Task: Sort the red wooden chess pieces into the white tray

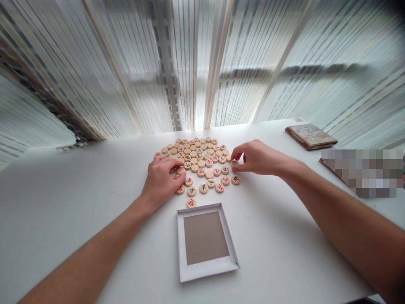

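Note:
Many round wooden Chinese chess pieces [201, 163] lie in a loose cluster on the white table. Some show red or black characters; others have a blank side up. At the left edge of the cluster, my left hand [162, 176] has its thumb and finger closed around a blank-topped piece [180, 170], with its palm over other pieces. On the right edge, my right hand [257, 157] pinches another piece [234, 164] between thumb and forefinger. Nearest to me among the pieces is one with a red character [191, 202], just above a shallow white box lid [236, 264].
A brown-edged box with a printed cover [311, 136] sits at the far right of the table [133, 253]. In front of it lies a blurred-out item [363, 173], near my right forearm. Striped string curtains [196, 63] hang behind the table's back edge.

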Demonstrator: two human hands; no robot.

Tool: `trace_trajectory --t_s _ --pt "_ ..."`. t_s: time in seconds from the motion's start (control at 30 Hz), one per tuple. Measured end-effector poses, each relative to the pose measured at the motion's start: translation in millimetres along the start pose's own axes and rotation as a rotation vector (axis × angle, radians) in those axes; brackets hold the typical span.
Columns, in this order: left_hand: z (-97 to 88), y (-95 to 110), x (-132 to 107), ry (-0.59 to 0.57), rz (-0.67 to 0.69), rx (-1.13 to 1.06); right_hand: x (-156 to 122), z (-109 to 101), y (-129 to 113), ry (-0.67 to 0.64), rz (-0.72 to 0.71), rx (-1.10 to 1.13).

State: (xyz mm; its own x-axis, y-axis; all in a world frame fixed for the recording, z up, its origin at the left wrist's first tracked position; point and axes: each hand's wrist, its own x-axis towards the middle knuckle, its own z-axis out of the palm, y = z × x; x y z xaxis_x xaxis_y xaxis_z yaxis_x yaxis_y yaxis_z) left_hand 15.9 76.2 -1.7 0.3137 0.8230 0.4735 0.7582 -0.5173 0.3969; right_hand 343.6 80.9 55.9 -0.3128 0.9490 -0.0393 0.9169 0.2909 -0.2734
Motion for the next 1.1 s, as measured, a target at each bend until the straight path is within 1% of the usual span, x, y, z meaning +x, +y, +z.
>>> trace_trajectory --t_s 0.13,0.27,0.37,0.53,0.83,0.93,1.1 --pt "-2.6 6 -1 0.000 0.003 0.003 0 3 -4 0.011 -0.027 -0.007" --pt "-4.6 10 -3 0.008 0.014 0.001 -2 1 -4 0.003 -0.060 0.059" --pt "-4.8 9 -2 0.016 0.003 0.000 -2 0 -4 -0.006 -0.038 0.108" --pt "-4.2 6 -1 0.027 -0.008 -0.018 1 1 -1 0.023 0.009 0.158" --pt "-4.7 2 -2 0.027 0.004 -0.040 7 1 8 -0.044 0.093 0.206" --pt "-4.4 1 -2 0.033 -0.001 -0.040 6 2 9 -0.019 0.088 0.188" --pt "-5.2 2 -2 0.056 -0.025 -0.043 4 3 8 0.098 0.072 0.150"
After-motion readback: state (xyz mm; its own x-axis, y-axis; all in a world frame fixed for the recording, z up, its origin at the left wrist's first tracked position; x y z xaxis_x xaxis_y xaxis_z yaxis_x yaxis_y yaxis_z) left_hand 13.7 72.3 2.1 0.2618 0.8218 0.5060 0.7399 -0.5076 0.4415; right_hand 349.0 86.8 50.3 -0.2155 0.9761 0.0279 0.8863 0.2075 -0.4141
